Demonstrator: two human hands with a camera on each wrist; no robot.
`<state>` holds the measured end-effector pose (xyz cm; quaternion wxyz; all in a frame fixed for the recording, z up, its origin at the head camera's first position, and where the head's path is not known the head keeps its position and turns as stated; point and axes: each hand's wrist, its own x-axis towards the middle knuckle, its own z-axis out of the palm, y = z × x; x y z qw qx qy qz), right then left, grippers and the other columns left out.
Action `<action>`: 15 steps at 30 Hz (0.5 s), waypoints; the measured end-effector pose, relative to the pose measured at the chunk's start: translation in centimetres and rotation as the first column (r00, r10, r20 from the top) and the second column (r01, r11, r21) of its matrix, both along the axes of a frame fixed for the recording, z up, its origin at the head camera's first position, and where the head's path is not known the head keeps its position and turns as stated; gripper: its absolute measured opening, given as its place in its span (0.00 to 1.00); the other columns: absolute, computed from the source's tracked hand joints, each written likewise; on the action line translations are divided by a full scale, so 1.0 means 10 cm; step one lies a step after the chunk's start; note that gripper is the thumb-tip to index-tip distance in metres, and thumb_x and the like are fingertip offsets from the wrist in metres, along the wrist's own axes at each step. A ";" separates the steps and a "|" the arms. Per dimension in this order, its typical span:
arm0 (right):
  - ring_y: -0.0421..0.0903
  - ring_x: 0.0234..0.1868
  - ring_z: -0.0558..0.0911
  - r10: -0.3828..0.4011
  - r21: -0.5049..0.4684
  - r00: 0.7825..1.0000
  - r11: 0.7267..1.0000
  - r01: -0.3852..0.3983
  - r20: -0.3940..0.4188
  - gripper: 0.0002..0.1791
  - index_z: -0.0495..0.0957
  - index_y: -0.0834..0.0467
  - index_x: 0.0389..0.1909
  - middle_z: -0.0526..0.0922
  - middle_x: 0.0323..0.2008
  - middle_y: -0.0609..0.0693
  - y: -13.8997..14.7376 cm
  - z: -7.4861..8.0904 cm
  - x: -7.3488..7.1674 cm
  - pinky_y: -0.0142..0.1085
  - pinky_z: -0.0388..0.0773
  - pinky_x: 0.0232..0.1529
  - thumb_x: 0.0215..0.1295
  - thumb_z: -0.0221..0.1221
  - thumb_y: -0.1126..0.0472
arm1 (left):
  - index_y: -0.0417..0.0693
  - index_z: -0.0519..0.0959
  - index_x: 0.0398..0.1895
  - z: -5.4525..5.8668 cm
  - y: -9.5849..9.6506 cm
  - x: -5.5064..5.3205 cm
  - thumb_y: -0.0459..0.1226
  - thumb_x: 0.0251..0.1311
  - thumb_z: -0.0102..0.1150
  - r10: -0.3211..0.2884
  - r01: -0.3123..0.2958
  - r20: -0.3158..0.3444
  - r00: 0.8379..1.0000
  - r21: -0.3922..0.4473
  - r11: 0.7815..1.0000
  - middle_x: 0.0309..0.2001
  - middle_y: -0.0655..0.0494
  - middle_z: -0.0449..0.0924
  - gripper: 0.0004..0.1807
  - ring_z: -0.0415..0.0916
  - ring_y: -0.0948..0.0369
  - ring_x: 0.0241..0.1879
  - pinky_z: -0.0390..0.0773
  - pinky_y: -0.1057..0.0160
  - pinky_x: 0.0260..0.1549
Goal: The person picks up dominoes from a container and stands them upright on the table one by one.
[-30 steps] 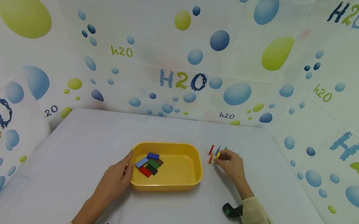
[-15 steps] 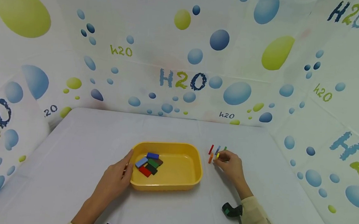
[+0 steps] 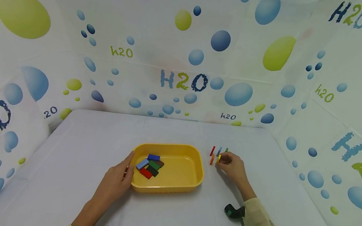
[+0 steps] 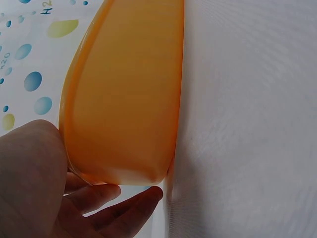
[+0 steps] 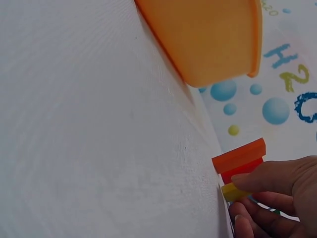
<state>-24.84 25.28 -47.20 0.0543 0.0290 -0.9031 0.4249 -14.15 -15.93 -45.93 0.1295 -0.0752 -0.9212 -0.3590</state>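
Note:
My left hand (image 3: 116,177) holds the left end of a yellow plastic tray (image 3: 175,188), its thumb by the near corner and fingers along the outer wall. In the left wrist view, fingertips (image 4: 148,196) touch the tray's end. To the right of the tray, my right hand (image 3: 232,166) pinches a small yellow domino-like tile (image 5: 233,192) standing on edge on the table. An orange tile (image 3: 212,160) and a red tile (image 3: 212,151) stand close by. Behind stand a light blue tile (image 3: 218,151) and a green tile (image 3: 226,150), partly hidden by the hand.
Inside the tray's left half lie several flat tiles, among them a dark blue tile (image 3: 154,157), a red tile (image 3: 145,173) and a green tile (image 3: 154,165). A white cloth covers the table (image 3: 68,161). A bubble-patterned curtain (image 3: 186,39) surrounds it.

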 end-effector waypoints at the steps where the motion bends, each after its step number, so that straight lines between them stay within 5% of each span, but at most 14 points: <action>1: 0.53 0.43 0.84 0.003 -0.001 1.000 1.000 -0.003 0.011 0.17 0.83 0.64 0.49 0.86 0.42 0.54 0.00 0.01 0.00 0.42 0.84 0.45 0.60 0.73 0.68 | 0.35 0.63 0.78 0.00 0.00 0.00 0.34 0.76 0.51 -0.001 0.001 -0.002 1.000 0.001 1.000 0.64 0.35 0.77 0.30 0.84 0.47 0.49 0.84 0.49 0.45; 8: 0.54 0.48 0.84 0.012 0.008 0.996 1.000 -0.012 0.084 0.19 0.81 0.61 0.53 0.84 0.50 0.55 0.03 0.14 0.02 0.44 0.84 0.47 0.62 0.72 0.66 | 0.35 0.63 0.78 0.00 -0.01 -0.01 0.34 0.76 0.51 -0.005 0.005 -0.002 1.000 0.006 1.000 0.64 0.36 0.77 0.30 0.84 0.48 0.48 0.84 0.50 0.45; 15: 0.53 0.45 0.83 0.051 0.008 0.999 0.999 -0.051 0.008 0.20 0.81 0.62 0.54 0.84 0.50 0.57 0.07 0.26 0.05 0.38 0.82 0.41 0.62 0.72 0.65 | 0.36 0.63 0.78 0.02 -0.01 0.01 0.33 0.77 0.51 -0.014 0.014 -0.006 1.000 0.015 1.000 0.64 0.36 0.78 0.29 0.84 0.48 0.49 0.84 0.50 0.46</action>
